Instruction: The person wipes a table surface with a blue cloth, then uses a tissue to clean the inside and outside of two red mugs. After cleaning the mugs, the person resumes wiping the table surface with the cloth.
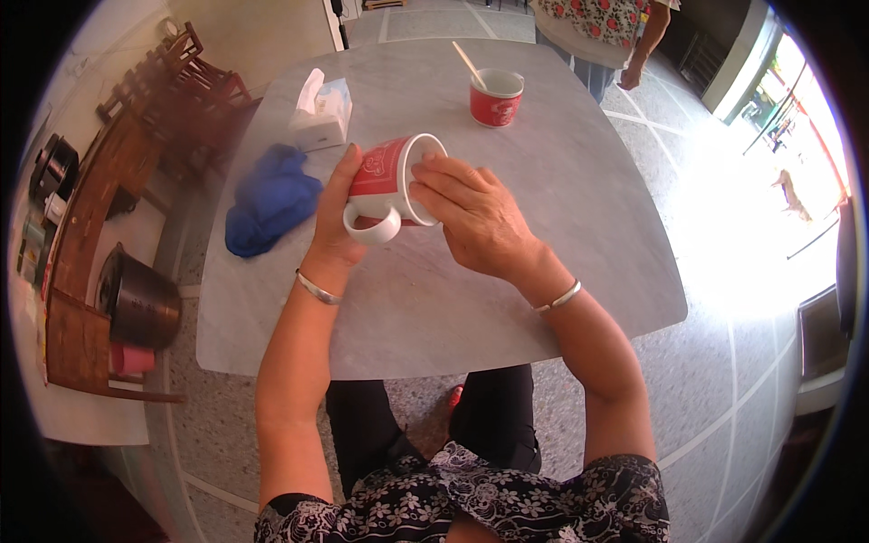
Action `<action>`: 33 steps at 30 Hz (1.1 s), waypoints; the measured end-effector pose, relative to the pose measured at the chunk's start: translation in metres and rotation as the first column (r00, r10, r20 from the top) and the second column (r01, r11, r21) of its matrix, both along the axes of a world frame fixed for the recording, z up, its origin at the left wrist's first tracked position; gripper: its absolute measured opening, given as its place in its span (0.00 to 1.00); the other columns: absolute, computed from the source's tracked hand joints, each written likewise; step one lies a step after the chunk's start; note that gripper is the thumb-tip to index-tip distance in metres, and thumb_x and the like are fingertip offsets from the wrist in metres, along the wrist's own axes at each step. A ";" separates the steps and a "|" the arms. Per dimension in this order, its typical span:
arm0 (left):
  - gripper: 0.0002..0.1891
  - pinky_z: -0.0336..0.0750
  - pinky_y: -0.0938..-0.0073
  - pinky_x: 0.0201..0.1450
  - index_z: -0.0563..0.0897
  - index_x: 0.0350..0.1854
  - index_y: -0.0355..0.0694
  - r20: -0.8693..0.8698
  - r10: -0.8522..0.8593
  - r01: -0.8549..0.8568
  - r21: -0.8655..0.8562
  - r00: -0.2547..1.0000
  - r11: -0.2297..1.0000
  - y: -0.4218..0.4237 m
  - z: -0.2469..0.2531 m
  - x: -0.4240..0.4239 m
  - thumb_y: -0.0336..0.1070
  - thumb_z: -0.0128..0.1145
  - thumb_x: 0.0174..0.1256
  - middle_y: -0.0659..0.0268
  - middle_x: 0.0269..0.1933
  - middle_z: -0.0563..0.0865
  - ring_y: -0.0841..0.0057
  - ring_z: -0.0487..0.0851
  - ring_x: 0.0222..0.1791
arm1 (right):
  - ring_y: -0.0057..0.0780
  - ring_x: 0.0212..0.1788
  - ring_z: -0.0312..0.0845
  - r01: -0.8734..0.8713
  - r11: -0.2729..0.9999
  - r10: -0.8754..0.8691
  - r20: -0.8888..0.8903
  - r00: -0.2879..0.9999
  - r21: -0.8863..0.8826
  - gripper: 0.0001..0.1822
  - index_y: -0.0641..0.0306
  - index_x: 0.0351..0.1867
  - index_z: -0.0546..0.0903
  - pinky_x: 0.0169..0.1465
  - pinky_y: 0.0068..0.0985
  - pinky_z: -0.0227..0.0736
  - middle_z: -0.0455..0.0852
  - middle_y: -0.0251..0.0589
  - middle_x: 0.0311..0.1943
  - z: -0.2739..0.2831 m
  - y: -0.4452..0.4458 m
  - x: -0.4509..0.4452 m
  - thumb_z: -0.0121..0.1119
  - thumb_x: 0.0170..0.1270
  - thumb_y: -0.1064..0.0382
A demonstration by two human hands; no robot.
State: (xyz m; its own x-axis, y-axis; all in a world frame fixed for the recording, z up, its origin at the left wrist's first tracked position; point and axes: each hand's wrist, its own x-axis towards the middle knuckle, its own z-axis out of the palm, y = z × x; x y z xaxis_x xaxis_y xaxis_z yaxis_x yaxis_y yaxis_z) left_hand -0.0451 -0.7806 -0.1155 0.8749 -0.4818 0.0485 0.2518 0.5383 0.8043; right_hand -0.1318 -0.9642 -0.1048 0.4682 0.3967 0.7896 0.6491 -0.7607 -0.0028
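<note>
My left hand (339, 203) holds a red and white ceramic mug (381, 173) by its side, tilted so that its mouth faces right; its handle points down towards me. The fingertips of my right hand (478, 210) reach into the mug's mouth, and the thumb is hidden; whether they hold anything inside cannot be seen. Beyond my hands a similar red and white mug (495, 108) stands upright with a pale stick-like utensil (468, 64) leaning in it. Left of my left hand lies a crumpled blue cloth (271, 200).
A pack of tissues (324, 115) stands on the grey table (434, 326) behind the cloth. Another person (597, 34) stands past the table's far right corner. On the left are a wooden bench (95, 251), a large metal pot (142, 298) and wooden chairs (197, 88).
</note>
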 end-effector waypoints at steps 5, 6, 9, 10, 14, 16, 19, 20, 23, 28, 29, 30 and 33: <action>0.27 0.76 0.75 0.55 0.76 0.58 0.36 0.201 0.071 -0.088 0.073 0.977 0.993 0.001 -0.003 -0.001 0.58 0.47 0.73 0.62 0.51 0.84 0.75 0.83 0.50 | 0.48 0.51 0.79 -0.197 0.922 0.277 -0.213 0.937 0.334 0.24 0.72 0.49 0.80 0.46 0.36 0.76 0.84 0.50 0.47 -0.007 0.007 -0.006 0.52 0.44 0.78; 0.28 0.75 0.75 0.57 0.75 0.59 0.36 0.246 0.076 -0.098 0.082 0.966 0.992 0.002 -0.003 -0.002 0.57 0.48 0.73 0.62 0.52 0.83 0.75 0.82 0.51 | 0.48 0.50 0.79 -0.200 0.900 0.320 -0.276 0.906 0.387 0.24 0.72 0.49 0.80 0.46 0.36 0.76 0.84 0.51 0.47 -0.004 0.007 -0.009 0.52 0.45 0.77; 0.29 0.72 0.75 0.61 0.72 0.62 0.36 0.379 0.095 -0.123 0.051 0.921 0.991 -0.002 -0.002 -0.004 0.57 0.49 0.73 0.63 0.56 0.81 0.76 0.80 0.55 | 0.47 0.46 0.78 -0.186 0.831 0.426 -0.385 0.819 0.525 0.20 0.72 0.48 0.80 0.44 0.34 0.75 0.84 0.51 0.44 0.007 0.007 -0.018 0.54 0.51 0.75; 0.29 0.71 0.75 0.61 0.71 0.64 0.36 0.400 0.111 -0.144 0.053 0.910 0.988 -0.004 -0.001 -0.005 0.57 0.48 0.73 0.63 0.57 0.80 0.76 0.79 0.56 | 0.47 0.44 0.78 -0.180 0.811 0.444 -0.385 0.809 0.556 0.17 0.72 0.46 0.80 0.43 0.34 0.74 0.84 0.51 0.42 0.011 0.009 -0.020 0.55 0.53 0.73; 0.29 0.69 0.75 0.63 0.70 0.65 0.38 0.485 0.151 -0.217 0.081 0.861 0.973 -0.008 -0.001 -0.010 0.57 0.49 0.73 0.65 0.59 0.77 0.79 0.75 0.59 | 0.46 0.39 0.77 -0.006 0.742 0.419 -0.457 0.785 0.671 0.09 0.72 0.40 0.81 0.40 0.35 0.72 0.82 0.49 0.34 -0.002 0.019 -0.016 0.60 0.62 0.67; 0.29 0.67 0.74 0.65 0.70 0.65 0.38 0.499 0.154 -0.238 0.110 0.853 0.965 -0.009 0.001 -0.014 0.57 0.49 0.74 0.66 0.59 0.76 0.79 0.74 0.60 | 0.45 0.37 0.76 -0.001 0.750 0.399 -0.452 0.798 0.661 0.08 0.72 0.37 0.80 0.39 0.35 0.71 0.80 0.49 0.31 0.003 0.017 -0.017 0.61 0.62 0.67; 0.30 0.65 0.72 0.68 0.69 0.67 0.39 0.439 0.112 -0.177 0.111 0.891 0.978 -0.011 0.009 -0.020 0.58 0.48 0.74 0.65 0.61 0.76 0.77 0.72 0.63 | 0.45 0.39 0.77 -0.150 0.820 0.340 -0.259 0.904 0.552 0.07 0.71 0.35 0.80 0.40 0.35 0.73 0.80 0.47 0.31 -0.001 0.011 -0.009 0.64 0.59 0.69; 0.31 0.64 0.71 0.69 0.68 0.68 0.40 0.391 0.073 -0.111 0.073 0.917 0.991 -0.011 0.010 -0.019 0.59 0.47 0.74 0.64 0.62 0.76 0.76 0.72 0.64 | 0.45 0.40 0.77 -0.212 0.850 0.321 -0.155 0.934 0.483 0.07 0.71 0.35 0.80 0.42 0.35 0.74 0.81 0.47 0.32 -0.003 0.010 -0.007 0.65 0.58 0.71; 0.35 0.68 0.67 0.67 0.67 0.69 0.38 0.282 -0.073 0.066 0.036 0.957 0.997 -0.008 0.016 -0.016 0.64 0.44 0.73 0.63 0.64 0.76 0.73 0.72 0.66 | 0.44 0.46 0.78 -0.201 0.944 0.214 -0.024 0.976 0.261 0.11 0.69 0.36 0.79 0.46 0.35 0.77 0.82 0.45 0.37 0.005 0.009 -0.008 0.68 0.53 0.71; 0.36 0.69 0.65 0.66 0.70 0.67 0.36 0.138 -0.321 0.319 0.033 0.937 0.947 0.012 0.027 -0.012 0.65 0.42 0.73 0.63 0.63 0.77 0.71 0.74 0.65 | 0.42 0.52 0.77 -0.166 0.985 0.166 0.020 0.986 0.036 0.15 0.69 0.41 0.79 0.49 0.34 0.78 0.82 0.43 0.43 0.014 0.002 -0.011 0.67 0.51 0.68; 0.36 0.69 0.66 0.66 0.71 0.66 0.36 0.143 -0.312 0.306 0.063 0.939 0.950 0.017 0.027 -0.009 0.65 0.43 0.73 0.62 0.63 0.78 0.71 0.75 0.64 | 0.41 0.52 0.77 -0.164 0.986 0.164 0.039 0.986 0.004 0.16 0.69 0.42 0.78 0.49 0.34 0.78 0.82 0.43 0.44 0.014 0.002 -0.011 0.66 0.51 0.67; 0.35 0.69 0.66 0.66 0.71 0.66 0.36 0.149 -0.303 0.292 0.093 0.941 0.952 0.019 0.026 -0.007 0.65 0.43 0.73 0.62 0.62 0.79 0.71 0.75 0.63 | 0.41 0.53 0.77 -0.153 0.988 0.154 0.040 0.987 -0.026 0.15 0.69 0.42 0.79 0.49 0.34 0.78 0.82 0.43 0.44 0.015 0.004 -0.011 0.66 0.52 0.67; 0.34 0.70 0.68 0.65 0.73 0.63 0.36 0.180 -0.208 0.194 0.093 0.961 0.977 0.014 0.017 -0.001 0.65 0.45 0.72 0.63 0.59 0.80 0.73 0.77 0.60 | 0.40 0.53 0.78 -0.113 0.991 0.117 0.051 0.992 -0.071 0.14 0.69 0.42 0.79 0.48 0.33 0.78 0.82 0.43 0.45 0.015 0.006 -0.012 0.64 0.52 0.69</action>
